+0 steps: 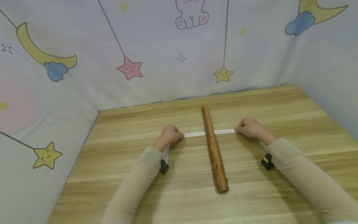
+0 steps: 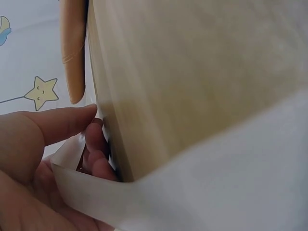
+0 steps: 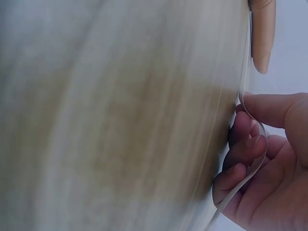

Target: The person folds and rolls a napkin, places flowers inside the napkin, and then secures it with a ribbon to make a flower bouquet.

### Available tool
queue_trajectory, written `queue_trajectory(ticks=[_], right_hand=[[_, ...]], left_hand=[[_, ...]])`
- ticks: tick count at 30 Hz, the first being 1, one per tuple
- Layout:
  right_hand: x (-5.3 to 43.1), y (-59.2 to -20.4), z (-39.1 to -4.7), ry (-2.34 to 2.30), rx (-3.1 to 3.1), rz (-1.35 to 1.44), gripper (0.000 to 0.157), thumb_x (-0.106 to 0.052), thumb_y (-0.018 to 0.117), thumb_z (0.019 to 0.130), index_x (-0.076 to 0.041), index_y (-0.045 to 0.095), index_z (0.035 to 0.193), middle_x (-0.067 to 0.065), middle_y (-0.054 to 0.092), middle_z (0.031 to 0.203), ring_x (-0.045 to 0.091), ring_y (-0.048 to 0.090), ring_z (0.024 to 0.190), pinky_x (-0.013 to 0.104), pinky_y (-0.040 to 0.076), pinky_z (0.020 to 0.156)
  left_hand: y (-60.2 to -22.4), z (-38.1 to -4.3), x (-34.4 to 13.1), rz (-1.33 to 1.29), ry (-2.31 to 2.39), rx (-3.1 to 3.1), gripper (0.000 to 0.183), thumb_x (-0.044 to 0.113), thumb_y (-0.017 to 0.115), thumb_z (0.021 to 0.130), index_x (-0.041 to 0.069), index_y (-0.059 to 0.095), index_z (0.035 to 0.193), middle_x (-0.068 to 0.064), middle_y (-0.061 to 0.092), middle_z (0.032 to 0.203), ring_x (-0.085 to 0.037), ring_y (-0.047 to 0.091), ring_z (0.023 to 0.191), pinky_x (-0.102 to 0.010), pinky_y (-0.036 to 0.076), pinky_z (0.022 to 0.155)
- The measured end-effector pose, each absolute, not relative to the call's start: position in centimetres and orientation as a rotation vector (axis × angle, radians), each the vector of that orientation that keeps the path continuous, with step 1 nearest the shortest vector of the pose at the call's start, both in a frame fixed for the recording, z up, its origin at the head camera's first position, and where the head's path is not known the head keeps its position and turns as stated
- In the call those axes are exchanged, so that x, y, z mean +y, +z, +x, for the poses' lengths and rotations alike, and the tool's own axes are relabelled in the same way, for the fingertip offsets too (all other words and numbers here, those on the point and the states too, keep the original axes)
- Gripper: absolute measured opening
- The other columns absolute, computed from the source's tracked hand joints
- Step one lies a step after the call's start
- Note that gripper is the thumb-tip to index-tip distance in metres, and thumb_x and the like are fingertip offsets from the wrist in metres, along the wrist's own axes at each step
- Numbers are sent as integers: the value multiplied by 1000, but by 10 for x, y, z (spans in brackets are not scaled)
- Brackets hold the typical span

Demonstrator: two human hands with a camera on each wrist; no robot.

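A rolled bundle of shiny golden-brown fabric (image 1: 213, 149) lies lengthwise on the table. A white ribbon (image 1: 195, 134) passes crosswise beneath it and shows on both sides. To the left of the roll, my left hand (image 1: 170, 134) pinches the ribbon between thumb and fingers. From that hand a loose end of ribbon (image 2: 91, 190) hangs across the palm toward the wrist. My right hand (image 1: 249, 127) pinches the ribbon on the other side, with its tail (image 3: 245, 180) running down over the fingers. The roll's far end (image 2: 73, 53) shows in both wrist views.
The wood-grain table (image 1: 112, 149) meets a pale cloth backdrop (image 1: 156, 37) printed with stars and moons at its back and sides. Small black devices sit at the left wrist (image 1: 164, 166) and right wrist (image 1: 267, 161).
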State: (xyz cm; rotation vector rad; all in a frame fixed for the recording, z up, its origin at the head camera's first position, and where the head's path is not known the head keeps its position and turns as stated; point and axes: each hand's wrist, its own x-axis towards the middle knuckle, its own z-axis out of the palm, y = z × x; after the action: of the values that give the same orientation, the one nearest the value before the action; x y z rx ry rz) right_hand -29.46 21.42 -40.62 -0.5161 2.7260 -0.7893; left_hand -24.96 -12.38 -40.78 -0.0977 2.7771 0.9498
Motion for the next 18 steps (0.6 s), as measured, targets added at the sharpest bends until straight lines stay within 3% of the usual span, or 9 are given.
queue_trajectory(ticks=[11, 18], right_hand=[[216, -405, -286, -774, 2719, -523, 27, -19, 60, 93, 6, 68, 93, 11, 65, 83, 19, 51, 71, 30, 41, 63], [218, -405, -282, -770, 2730, -536, 26, -20, 61, 92, 5, 69, 91, 13, 66, 85, 19, 51, 71, 30, 41, 63]], left_hand=[[-405, -243, -123, -95, 947, 2754, 22, 21, 69, 85, 4, 68, 70, 2, 56, 63, -11, 45, 58, -22, 38, 55], [-403, -237, -123, -93, 967, 2699, 27, 20, 69, 84, 6, 61, 62, 4, 47, 54, -10, 40, 53, -22, 36, 51]])
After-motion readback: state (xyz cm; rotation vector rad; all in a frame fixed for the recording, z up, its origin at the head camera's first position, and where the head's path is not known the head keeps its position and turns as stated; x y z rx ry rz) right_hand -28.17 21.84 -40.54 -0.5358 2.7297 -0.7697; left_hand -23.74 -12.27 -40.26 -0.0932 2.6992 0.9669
